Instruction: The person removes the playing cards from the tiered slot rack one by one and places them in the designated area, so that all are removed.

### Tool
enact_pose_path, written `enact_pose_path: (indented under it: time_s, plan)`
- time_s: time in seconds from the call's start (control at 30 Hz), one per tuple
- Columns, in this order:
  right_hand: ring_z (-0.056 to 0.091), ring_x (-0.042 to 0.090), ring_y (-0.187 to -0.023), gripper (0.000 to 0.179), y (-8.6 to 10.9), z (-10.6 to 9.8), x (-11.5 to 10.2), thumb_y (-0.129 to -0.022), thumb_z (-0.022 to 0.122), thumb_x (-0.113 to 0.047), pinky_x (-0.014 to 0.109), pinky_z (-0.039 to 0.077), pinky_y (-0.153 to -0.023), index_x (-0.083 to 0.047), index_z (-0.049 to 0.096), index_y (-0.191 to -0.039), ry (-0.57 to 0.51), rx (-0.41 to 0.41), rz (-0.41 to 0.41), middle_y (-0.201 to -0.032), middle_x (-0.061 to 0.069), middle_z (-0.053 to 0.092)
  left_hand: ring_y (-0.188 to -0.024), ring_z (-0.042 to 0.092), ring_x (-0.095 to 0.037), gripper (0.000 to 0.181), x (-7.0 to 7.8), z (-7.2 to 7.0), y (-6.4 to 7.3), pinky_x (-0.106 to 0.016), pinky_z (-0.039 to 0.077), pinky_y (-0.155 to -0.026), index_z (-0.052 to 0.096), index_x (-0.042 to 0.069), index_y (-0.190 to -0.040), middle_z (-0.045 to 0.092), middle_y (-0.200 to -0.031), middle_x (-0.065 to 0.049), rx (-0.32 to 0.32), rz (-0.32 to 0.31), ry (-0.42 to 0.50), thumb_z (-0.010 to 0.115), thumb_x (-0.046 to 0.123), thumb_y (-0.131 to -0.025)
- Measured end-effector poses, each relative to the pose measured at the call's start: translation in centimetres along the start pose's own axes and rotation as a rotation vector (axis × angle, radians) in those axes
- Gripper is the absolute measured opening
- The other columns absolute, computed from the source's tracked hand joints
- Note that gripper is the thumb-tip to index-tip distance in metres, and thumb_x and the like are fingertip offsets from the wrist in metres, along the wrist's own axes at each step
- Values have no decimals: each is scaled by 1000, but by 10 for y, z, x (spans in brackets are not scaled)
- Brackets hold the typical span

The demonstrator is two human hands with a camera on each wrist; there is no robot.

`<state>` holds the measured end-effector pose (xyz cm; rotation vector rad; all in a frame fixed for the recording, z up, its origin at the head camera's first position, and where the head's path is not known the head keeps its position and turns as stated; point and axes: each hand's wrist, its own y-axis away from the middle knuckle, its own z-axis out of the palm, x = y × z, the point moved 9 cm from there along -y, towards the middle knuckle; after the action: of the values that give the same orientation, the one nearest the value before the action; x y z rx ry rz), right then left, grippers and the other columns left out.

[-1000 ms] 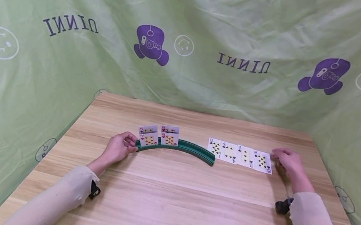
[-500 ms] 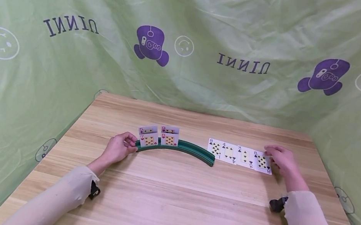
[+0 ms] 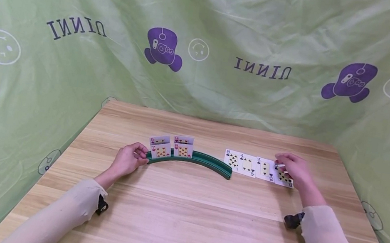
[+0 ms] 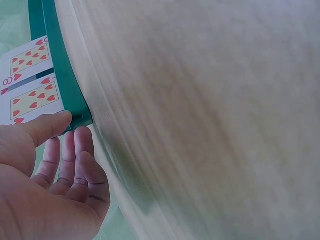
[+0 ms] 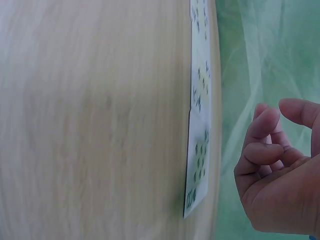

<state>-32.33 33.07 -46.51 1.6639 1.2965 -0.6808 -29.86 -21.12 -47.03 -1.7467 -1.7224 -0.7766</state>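
Observation:
A curved green card holder (image 3: 211,162) stands left of centre. My left hand (image 3: 128,160) pinches its left end, thumb on one side and fingertips at the other. Upright in the holder are a seven of hearts (image 4: 35,100) and an eight of hearts (image 4: 29,60), with a five (image 3: 160,139) and a nine (image 3: 183,139) behind them. To the right, black-suited playing cards lie face up in a row: an eight (image 3: 233,160), a four (image 3: 247,165), a three (image 3: 265,169) and another eight (image 5: 198,160). My right hand (image 3: 295,170) hovers over this last card, partly covering it, fingers loosely bent and holding nothing.
Everything stands on a wooden table (image 3: 180,220). A green printed cloth (image 3: 207,89) hangs behind and along both sides. The holder's right end comes close to the leftmost card of the row.
My right hand has moved left, from beside the right end of the row to over the last eight. The left hand, the holder and the cards have stayed in place.

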Motion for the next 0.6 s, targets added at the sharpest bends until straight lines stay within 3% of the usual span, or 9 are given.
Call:
enact_pose_path:
  time_s: [0.4,0.6]
  plan:
    - [59,5,-73,45,0,24,-20,-103,50,-25,22,44,-61,2,48,-140,-63,-45,-54,-110,5,63,-85,68,-20,26,1,0,0,-35,58,-80,65,6,-106,69,-97,-11,-1,3,-6,76,3,-83]
    - [60,7,-74,45,0,33,-26,-103,51,-24,21,45,-60,3,48,-139,-90,-64,-67,-105,1,63,-85,68,-20,26,2,0,0,-35,58,-80,65,6,-106,69,-98,-11,-3,-4,0,76,3,-83]
